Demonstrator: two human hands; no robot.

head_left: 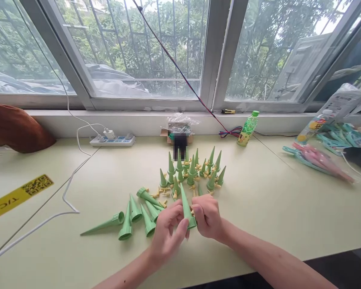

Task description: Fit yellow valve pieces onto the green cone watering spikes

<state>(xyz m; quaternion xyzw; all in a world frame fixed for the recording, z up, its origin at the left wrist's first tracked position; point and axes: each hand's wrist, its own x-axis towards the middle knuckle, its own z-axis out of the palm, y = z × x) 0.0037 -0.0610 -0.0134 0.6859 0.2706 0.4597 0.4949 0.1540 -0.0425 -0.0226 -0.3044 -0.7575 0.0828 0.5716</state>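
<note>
My left hand (170, 230) is closed around the base of a green plastic watering spike (185, 206), its tip pointing up and slightly left. Against the spike's right side, my right hand (209, 216) is closed in a fist-like pinch. A bit of a small yellow valve (193, 211) shows between its fingers and the spike; most of it is hidden. Left of my hands, several loose green spikes (125, 228) lie or lean on the table with open ends showing. Beyond them stand several upright spikes (191, 172) with yellow valves, and loose yellow valves (164, 192) are scattered nearby.
On the pale table (258, 192), a small cardboard box (165, 136) with clear plastic stands behind the spikes. A green drink bottle (248, 128) is at the back right, near bagged items (321, 160). A power strip (112, 140) and white cable (67, 188) lie left.
</note>
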